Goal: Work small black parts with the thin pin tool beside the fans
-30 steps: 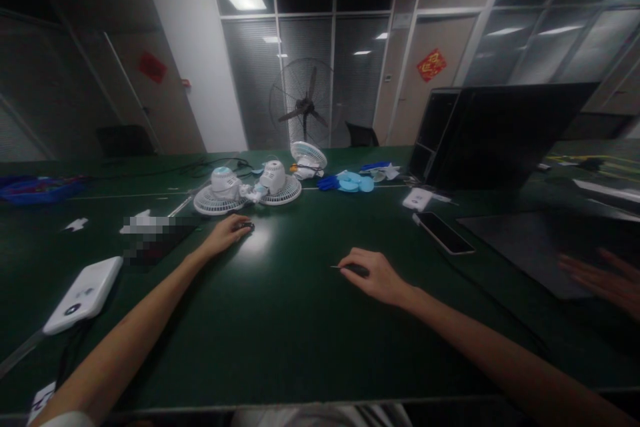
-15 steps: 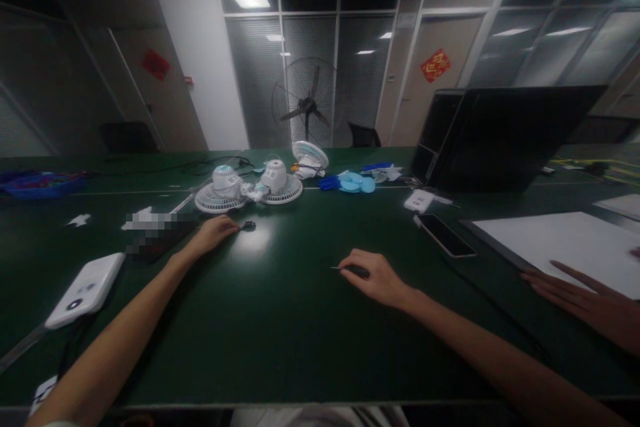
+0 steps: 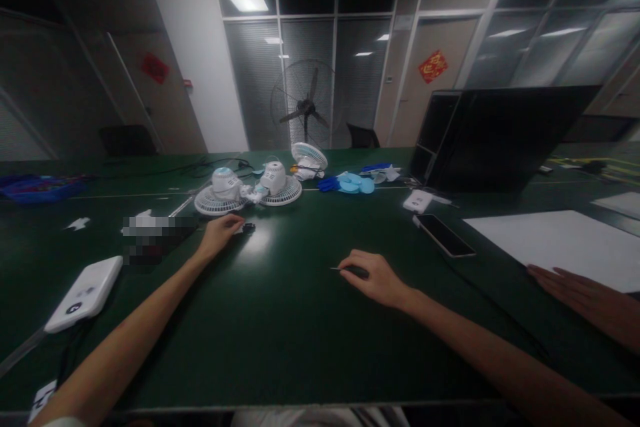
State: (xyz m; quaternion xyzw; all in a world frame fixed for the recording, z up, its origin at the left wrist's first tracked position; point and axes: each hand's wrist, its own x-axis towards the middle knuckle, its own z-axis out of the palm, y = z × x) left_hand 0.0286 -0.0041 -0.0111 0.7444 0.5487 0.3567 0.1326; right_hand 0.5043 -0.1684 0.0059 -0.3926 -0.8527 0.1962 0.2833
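Observation:
My left hand (image 3: 220,233) rests on the green tabletop with thumb and fingers pinched at a small dark object (image 3: 249,228); its exact kind is too blurred to tell. Further right, my right hand (image 3: 373,275) is closed in a pinch on a thin metal rod (image 3: 335,269), whose tip points left. Whatever else lies inside its curled fingers is in shadow. Just beyond my left hand stand white fan heads, one at the left (image 3: 223,190), one beside it (image 3: 276,185) face down, and one tilted behind (image 3: 309,159).
Light-blue fan blades (image 3: 356,183) lie near the middle. At right are a phone (image 3: 447,235), a white power bank (image 3: 418,201), a white sheet (image 3: 555,240) under another person's hand (image 3: 590,297), and a black monitor (image 3: 505,140). Left are a white device (image 3: 85,293) and blue basket (image 3: 45,188).
My left fingertips have shifted slightly right and up at the small dark object. My right hand stays put. The other person's hand has flattened at the white sheet's edge.

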